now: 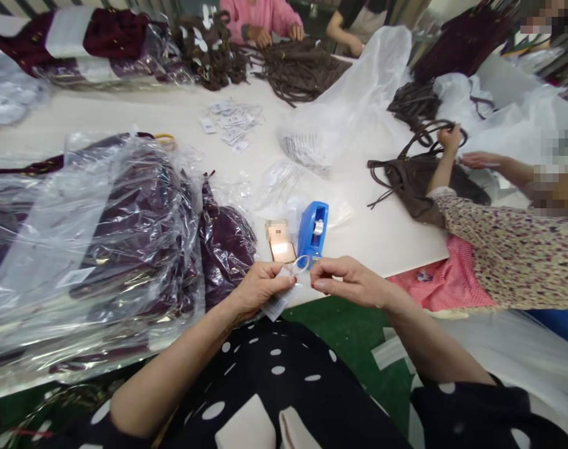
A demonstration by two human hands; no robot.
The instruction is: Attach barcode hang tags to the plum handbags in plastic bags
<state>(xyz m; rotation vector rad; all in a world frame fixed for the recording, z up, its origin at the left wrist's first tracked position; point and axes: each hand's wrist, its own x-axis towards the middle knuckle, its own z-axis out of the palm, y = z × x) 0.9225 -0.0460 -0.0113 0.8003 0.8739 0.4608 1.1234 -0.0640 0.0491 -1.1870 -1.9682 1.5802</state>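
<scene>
Pinched in my left hand (262, 287) is a white paper tag (278, 302) with a thin pale string loop (302, 262). My right hand (346, 280) is just right of the loop, its thumb and fingers curled together; whether they grip part of the string is too small to make out. Beyond my hands stands a blue tape dispenser (312, 231) with a roll of clear tape. A gold phone (280, 242) lies to its left. Dark maroon bags in clear plastic (227, 240) lie left of the phone.
Loose white tags (234, 121) and clear plastic bags (295, 181) lie mid-table (353, 240). At right a person handles a dark brown bag (417, 187). Two people work at the far side near brown straps (302, 68). Large wrapped maroon bags (143, 218) cover the left.
</scene>
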